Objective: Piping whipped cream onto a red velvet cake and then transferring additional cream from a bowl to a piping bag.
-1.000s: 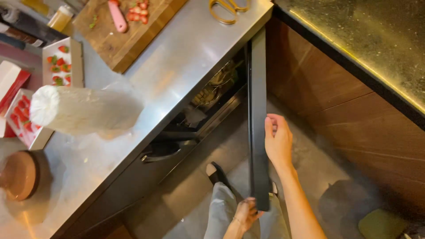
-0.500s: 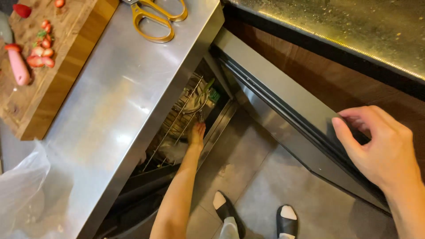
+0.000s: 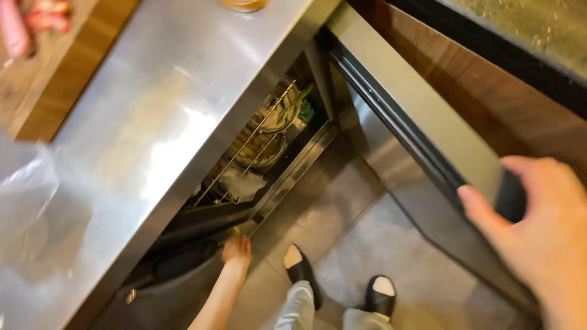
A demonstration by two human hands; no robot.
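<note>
An under-counter fridge stands open below the steel counter (image 3: 183, 116). My right hand (image 3: 538, 238) grips the top edge of its swung-out door (image 3: 416, 122). My left hand (image 3: 237, 250) is low down, fingers stretched toward the bottom lip of the fridge opening, with nothing seen in it. Inside, a wire shelf (image 3: 244, 165) carries a covered bowl (image 3: 278, 116) with green leaves showing.
A wooden cutting board (image 3: 55, 73) with red pieces lies at the counter's far left. A clear plastic bag (image 3: 24, 201) sits on the counter near me. My two feet in black slippers (image 3: 302, 272) stand on the grey floor between fridge and door.
My left hand has drawn back from the wire shelf down to the fridge's bottom edge. The view has dropped closer, and my right hand stays on the door.
</note>
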